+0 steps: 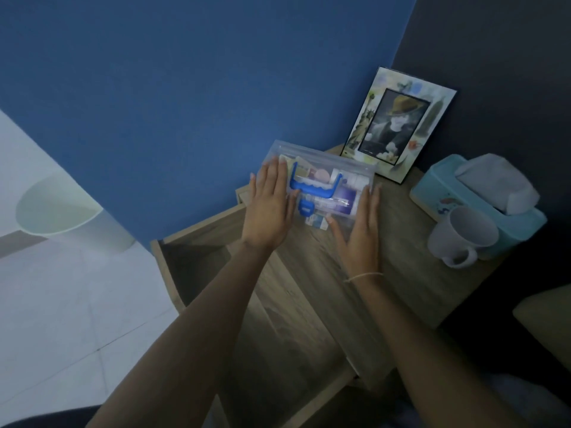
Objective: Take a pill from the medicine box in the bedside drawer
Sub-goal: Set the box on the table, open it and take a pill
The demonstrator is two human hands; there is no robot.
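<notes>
A clear plastic medicine box (327, 183) with a blue handle and blue latch sits at the far left corner of the wooden bedside table top (411, 264). Packets and pill strips show through its lid. My left hand (270, 208) presses flat against the box's left side. My right hand (360, 228) presses against its right side, so both hands clasp the box between them. Below the hands, the wooden drawer (216, 257) stands pulled out, its inside dark and apparently bare.
A photo frame (398, 125) leans against the wall behind the box. A teal tissue box (475, 196) and a white mug (463, 236) stand at the right of the table top. A white bin (68, 208) stands on the floor at the left.
</notes>
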